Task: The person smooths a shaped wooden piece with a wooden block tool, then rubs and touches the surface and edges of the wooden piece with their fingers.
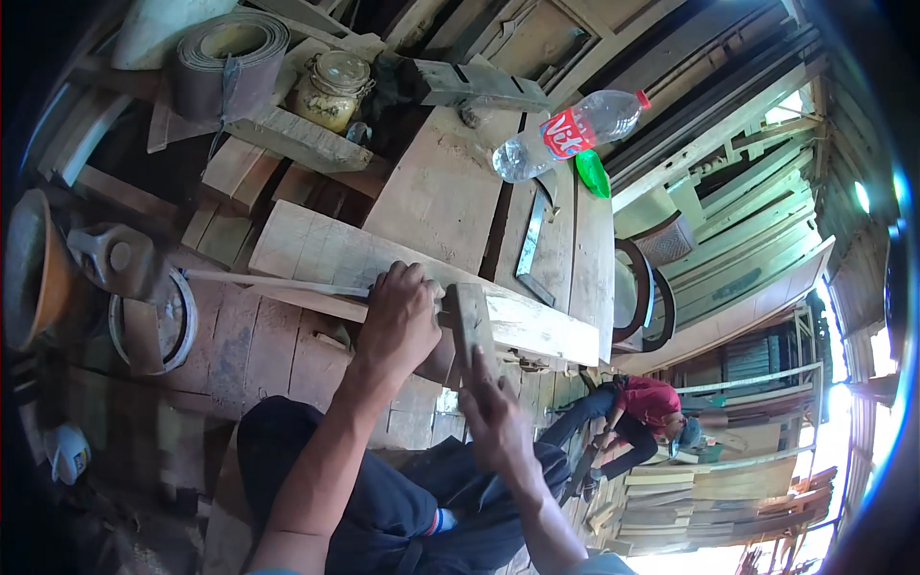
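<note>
In the head view, my left hand (402,316) is closed at the near end of a thin pale wooden strip (278,280), which lies along a long pale timber (546,331); whether anything else is in that fist is hidden. My right hand (494,412), slightly blurred, grips the lower end of a short, worn wooden block (471,316), held upright in the picture just right of my left hand, across the timber. A metal square (530,249) lies on the boards beyond the timber. My legs in dark trousers show below the hands.
A plastic bottle (527,153), green object (594,174), glass jar (329,101) and rolled strip (220,67) sit behind. A bucket (182,335) and jerrycan (110,259) are at left. Another person (652,407) in a red shirt bends at lower right, near stacked boards (690,503).
</note>
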### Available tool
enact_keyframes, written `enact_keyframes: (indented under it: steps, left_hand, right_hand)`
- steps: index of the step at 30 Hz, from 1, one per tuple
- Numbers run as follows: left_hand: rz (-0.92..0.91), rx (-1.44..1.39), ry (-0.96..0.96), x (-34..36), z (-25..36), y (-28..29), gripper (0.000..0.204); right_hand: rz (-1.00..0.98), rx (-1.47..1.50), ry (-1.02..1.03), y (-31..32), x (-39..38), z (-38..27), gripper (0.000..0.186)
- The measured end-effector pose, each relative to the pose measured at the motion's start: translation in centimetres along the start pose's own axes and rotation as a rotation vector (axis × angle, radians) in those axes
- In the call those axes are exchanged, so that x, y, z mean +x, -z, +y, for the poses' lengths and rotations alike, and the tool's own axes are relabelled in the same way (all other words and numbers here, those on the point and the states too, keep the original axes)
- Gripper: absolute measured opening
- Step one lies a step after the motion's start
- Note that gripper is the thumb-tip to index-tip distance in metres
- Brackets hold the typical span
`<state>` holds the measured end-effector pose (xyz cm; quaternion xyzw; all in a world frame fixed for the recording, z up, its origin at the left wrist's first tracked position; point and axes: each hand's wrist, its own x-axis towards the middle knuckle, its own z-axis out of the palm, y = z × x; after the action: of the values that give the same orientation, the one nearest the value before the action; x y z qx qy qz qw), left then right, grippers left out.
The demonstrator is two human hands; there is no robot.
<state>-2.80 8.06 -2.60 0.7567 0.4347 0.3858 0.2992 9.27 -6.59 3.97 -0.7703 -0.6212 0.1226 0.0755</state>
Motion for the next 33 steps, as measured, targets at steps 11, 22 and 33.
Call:
enact_keyframes:
  steps: [11,22,33]
  left_hand:
    - [0.065,0.035,0.066,-1.2,0.3,0.3,0.009]
    - [0.03,0.085,0.077,-1.0,0.3,0.8,0.014]
    - [0.042,0.13,0.051,-0.4,0.4,-1.0,0.011]
  right_hand:
    - [0.05,0.177,-0.241,0.2,1.7,4.6,0.05]
    - [-0.119,0.228,-0.533,1.3,2.5,0.2,0.057]
    - [-0.013,0.036,-0.02,-0.5,-0.1,2.1,0.056]
